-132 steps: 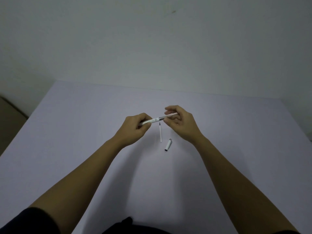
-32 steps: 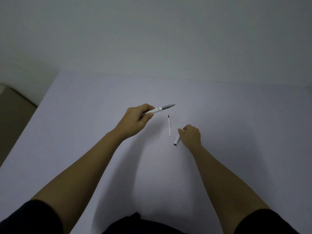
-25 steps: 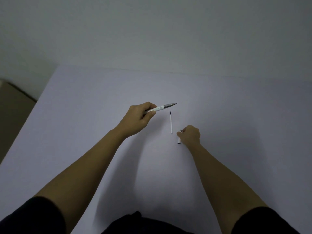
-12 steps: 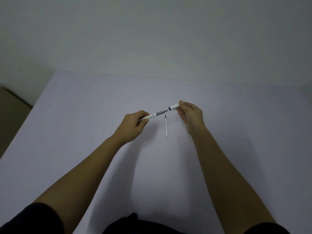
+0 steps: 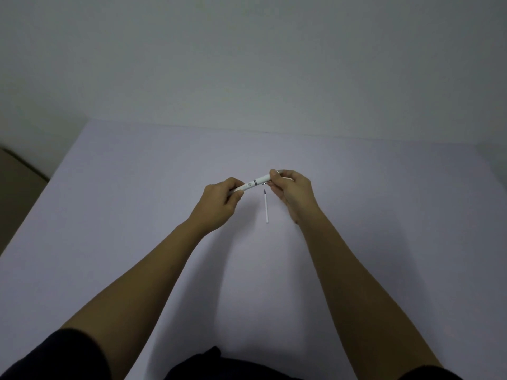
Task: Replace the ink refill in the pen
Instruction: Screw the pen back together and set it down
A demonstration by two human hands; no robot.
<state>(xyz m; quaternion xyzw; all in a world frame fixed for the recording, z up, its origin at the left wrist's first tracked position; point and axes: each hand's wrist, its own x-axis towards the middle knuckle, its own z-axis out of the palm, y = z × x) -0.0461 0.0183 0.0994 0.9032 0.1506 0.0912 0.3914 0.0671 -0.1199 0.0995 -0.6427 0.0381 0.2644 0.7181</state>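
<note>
A white pen [image 5: 253, 184] is held level above the table between both hands. My left hand [image 5: 219, 202] grips the pen's barrel end. My right hand [image 5: 292, 192] grips the white cap, which sits over the pen's tip; most of the cap is hidden by the fingers. A thin white ink refill [image 5: 266, 207] with a dark tip lies on the table just below the pen, between my hands, pointing away from me.
The pale lilac table [image 5: 137, 215] runs to a plain wall at the back. Its left edge drops to a brownish floor [image 5: 16, 182]. Dark clothing shows at the bottom of the view.
My right hand picked the cap up from the table, carried it to the pen's grey tip and pushed it on. The refill stayed on the table.
</note>
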